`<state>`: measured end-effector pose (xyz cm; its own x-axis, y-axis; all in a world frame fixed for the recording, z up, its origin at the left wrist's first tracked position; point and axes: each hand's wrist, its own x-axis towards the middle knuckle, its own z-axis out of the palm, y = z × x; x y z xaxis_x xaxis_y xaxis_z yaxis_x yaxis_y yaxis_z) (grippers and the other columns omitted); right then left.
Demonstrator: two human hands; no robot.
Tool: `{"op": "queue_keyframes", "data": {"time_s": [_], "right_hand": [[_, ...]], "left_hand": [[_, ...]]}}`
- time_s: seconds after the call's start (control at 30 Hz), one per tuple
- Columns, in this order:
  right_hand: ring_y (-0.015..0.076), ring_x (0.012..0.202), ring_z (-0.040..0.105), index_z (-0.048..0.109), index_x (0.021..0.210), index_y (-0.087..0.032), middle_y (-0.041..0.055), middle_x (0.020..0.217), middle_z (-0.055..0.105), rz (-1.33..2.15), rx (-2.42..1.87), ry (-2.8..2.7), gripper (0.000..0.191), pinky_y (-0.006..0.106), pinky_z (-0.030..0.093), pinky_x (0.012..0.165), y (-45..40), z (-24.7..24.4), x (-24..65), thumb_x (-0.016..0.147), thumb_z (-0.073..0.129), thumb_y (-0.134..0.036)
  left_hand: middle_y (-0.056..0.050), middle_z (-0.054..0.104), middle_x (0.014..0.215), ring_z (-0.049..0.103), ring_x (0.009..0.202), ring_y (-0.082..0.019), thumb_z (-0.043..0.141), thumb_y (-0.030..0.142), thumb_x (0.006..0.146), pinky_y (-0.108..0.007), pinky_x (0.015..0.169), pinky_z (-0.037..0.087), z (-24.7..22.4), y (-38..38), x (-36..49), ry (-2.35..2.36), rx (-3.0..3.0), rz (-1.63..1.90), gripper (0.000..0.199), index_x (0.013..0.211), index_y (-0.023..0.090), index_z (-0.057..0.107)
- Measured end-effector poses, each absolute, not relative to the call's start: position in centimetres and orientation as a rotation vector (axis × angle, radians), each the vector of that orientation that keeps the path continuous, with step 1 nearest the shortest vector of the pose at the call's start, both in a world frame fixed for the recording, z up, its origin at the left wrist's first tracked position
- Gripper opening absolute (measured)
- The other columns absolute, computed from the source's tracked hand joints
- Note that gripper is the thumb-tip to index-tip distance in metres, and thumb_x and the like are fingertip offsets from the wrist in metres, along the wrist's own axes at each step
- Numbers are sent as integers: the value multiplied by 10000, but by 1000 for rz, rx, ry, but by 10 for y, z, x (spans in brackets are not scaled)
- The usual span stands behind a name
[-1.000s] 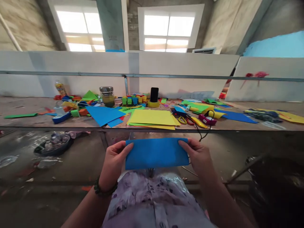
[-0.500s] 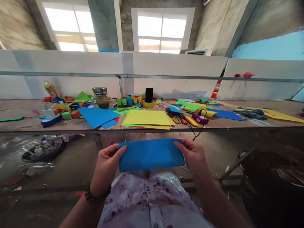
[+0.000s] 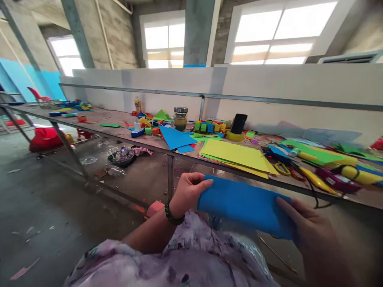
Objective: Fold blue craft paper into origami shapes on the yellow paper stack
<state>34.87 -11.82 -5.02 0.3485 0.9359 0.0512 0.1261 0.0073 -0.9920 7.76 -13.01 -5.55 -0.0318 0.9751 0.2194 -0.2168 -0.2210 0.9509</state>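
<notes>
A blue sheet of craft paper (image 3: pixel 242 204), a long rectangle, is stretched between my hands above my lap, in front of the bench edge. My left hand (image 3: pixel 191 190) pinches its upper left corner between thumb and fingers. At the upper right corner, my right hand (image 3: pixel 309 219) grips the sheet, slightly blurred. The paper tilts down toward the right. Just beyond it on the bench lies a stack of yellow sheets (image 3: pixel 235 154), with other colours under it. Blue sheets (image 3: pixel 176 137) lie left of that stack.
The workbench (image 3: pixel 116 137) runs far left. On it stand a glass jar (image 3: pixel 180 119), a phone (image 3: pixel 238 123) on a yellow stand, small coloured blocks (image 3: pixel 209 126), scissors (image 3: pixel 282 169) and a purple device (image 3: pixel 336 179) with a cable. Below sits a dark basin (image 3: pixel 121 157).
The view has swung to the left, so bench items appear farther right. Both hands still hold the blue paper, which now tilts down to the right.
</notes>
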Motion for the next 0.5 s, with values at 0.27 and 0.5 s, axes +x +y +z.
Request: {"op": "queue_keyframes", "data": {"time_s": [0.27, 0.5], "right_hand": [[116, 344, 352, 688, 693, -234, -10, 453, 462, 895, -1559, -1035, 347, 267, 249, 292, -128, -41, 341, 527, 805, -515], [135, 413, 409, 642, 584, -212, 10, 515, 500, 939, -1451, -1006, 344, 278, 314, 330, -118, -47, 339, 441, 842, -452]], "left_hand": [[32, 399, 512, 352, 507, -78, 747, 494, 692, -220, 474, 292, -51, -135, 77, 946, 1307, 1528, 443, 515, 141, 547], [-9, 523, 546, 442, 527, -109, 714, 408, 731, -225, 479, 338, -48, -141, 81, 1064, 1430, 1577, 318, 592, 126, 664]]}}
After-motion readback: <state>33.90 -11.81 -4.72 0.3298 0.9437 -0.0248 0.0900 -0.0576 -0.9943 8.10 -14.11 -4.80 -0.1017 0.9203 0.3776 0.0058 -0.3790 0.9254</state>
